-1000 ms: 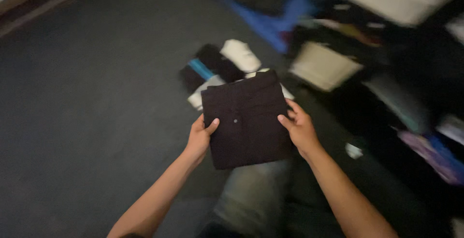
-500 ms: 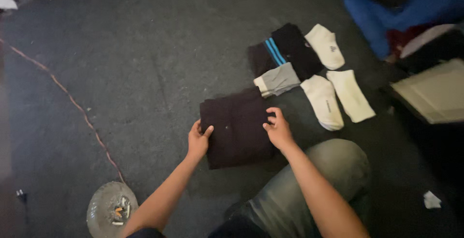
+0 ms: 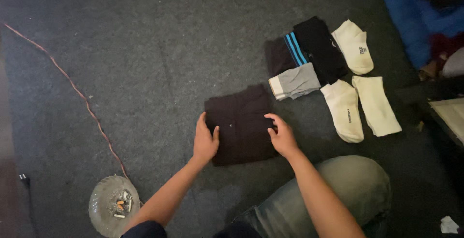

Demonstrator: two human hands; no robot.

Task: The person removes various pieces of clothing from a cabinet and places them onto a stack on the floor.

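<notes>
A folded black garment (image 3: 241, 122) lies flat on the dark grey carpet (image 3: 145, 73) in front of me. My left hand (image 3: 205, 141) rests on its left edge, fingers spread and thumb over the cloth. My right hand (image 3: 281, 136) presses on its right edge, fingers slightly curled. Neither hand lifts the garment. My knee in grey jeans (image 3: 348, 189) is at the lower right.
Just beyond the garment lie a folded grey piece (image 3: 296, 81), a black piece with blue stripes (image 3: 309, 49) and three white socks (image 3: 355, 93). A glass ashtray (image 3: 113, 205) sits at lower left beside an orange cord (image 3: 72, 88). Blue fabric (image 3: 415, 20) fills the upper right.
The black garment, held up in both hands a second ago, has come down onto the carpet. My hands now lie flat on its edges. The view has tilted down and left.
</notes>
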